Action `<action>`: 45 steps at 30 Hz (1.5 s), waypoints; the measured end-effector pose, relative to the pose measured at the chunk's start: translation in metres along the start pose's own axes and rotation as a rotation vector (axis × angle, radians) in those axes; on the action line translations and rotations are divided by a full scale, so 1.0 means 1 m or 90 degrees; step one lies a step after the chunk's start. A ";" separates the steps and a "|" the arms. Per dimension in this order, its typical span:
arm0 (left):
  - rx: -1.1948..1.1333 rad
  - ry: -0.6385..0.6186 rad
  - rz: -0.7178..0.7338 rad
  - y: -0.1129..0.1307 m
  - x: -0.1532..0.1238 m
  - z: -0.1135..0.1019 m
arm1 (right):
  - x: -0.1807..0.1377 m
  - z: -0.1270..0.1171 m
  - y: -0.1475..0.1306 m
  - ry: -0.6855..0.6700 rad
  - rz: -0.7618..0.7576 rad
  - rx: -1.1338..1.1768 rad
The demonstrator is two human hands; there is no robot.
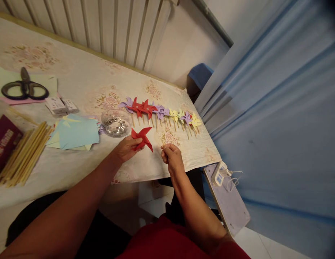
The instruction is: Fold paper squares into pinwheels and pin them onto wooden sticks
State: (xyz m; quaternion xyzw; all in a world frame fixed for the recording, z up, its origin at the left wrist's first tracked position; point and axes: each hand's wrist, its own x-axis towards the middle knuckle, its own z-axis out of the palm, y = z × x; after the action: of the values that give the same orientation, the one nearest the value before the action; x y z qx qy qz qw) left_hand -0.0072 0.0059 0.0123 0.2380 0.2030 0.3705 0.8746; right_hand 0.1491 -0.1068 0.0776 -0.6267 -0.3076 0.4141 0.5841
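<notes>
A red paper pinwheel (pixel 145 138) is pinched between the thumb and fingers of my left hand (pixel 128 146), held over the front of the table. To its right, my right hand (pixel 172 155) is closed in a pinch; a tiny light tip shows at the fingertips, too small to name. Beyond my hands lies a row of finished pinwheels on sticks, among them a red pinwheel (pixel 147 108), a purple pinwheel (pixel 162 112) and a yellow pinwheel (pixel 195 121). Close behind my left hand sits a clear round dish (pixel 116 123) with many small shiny metal pieces in it.
Blue paper squares (pixel 79 133) lie left of the dish. Farther left are a bundle of wooden sticks (pixel 27 154), small white boxes (pixel 59 105) and black-handled scissors (pixel 25 88). A power strip (pixel 220 173) rests on a low stool (pixel 229 205) beside a blue curtain (pixel 277 126).
</notes>
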 end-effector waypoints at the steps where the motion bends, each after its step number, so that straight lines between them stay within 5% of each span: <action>1: 0.001 -0.009 0.002 0.000 0.000 0.000 | 0.000 0.001 0.000 0.002 -0.001 0.001; 20: 0.029 -0.125 0.023 -0.004 -0.006 0.002 | -0.005 0.015 0.002 -0.010 -0.022 0.022; 30: 0.030 -0.273 0.060 -0.010 -0.006 0.002 | -0.009 0.024 0.004 -0.008 -0.004 0.058; 45: -0.041 -0.268 0.072 -0.005 -0.017 0.015 | -0.028 0.057 -0.002 0.035 0.004 0.074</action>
State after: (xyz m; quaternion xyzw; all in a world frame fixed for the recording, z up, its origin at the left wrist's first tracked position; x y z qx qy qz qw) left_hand -0.0076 -0.0138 0.0249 0.2929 -0.0096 0.3673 0.8828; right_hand 0.0860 -0.1038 0.0851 -0.6035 -0.2651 0.4159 0.6265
